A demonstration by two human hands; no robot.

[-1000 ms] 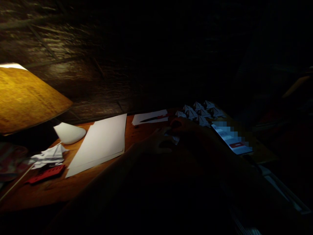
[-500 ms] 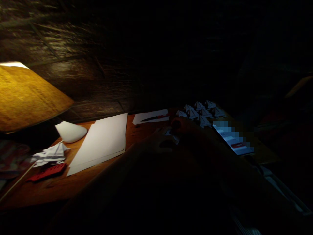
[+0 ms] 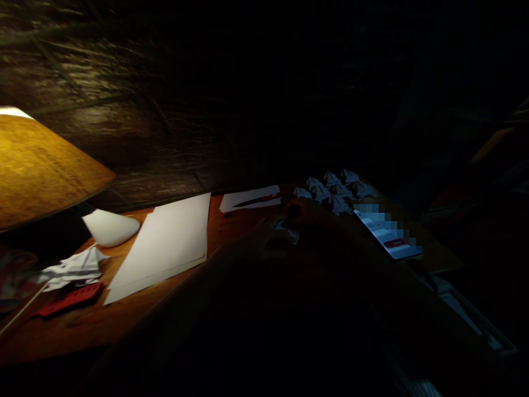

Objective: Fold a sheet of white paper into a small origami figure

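Note:
The scene is very dark. My left hand (image 3: 264, 240) and my right hand (image 3: 308, 215) meet over the wooden table (image 3: 124, 314), both pinched round a small piece of white paper (image 3: 289, 231) between them. Just beyond my right hand lie several small folded paper figures (image 3: 334, 190) in a cluster. A stack of white sheets (image 3: 165, 242) lies to the left of my left hand. My forearms are mostly lost in shadow.
A lit yellow lampshade (image 3: 41, 171) stands at the left, with a white cone-shaped piece (image 3: 109, 227), crumpled paper (image 3: 72, 267) and a red strip (image 3: 70, 299) below it. A knife lies on a white sheet (image 3: 248, 198) at the back. A printed leaflet (image 3: 386, 234) lies right.
The view has shifted slightly, so everything sits a little further left. My hands stay together on the small paper with only slight finger movement.

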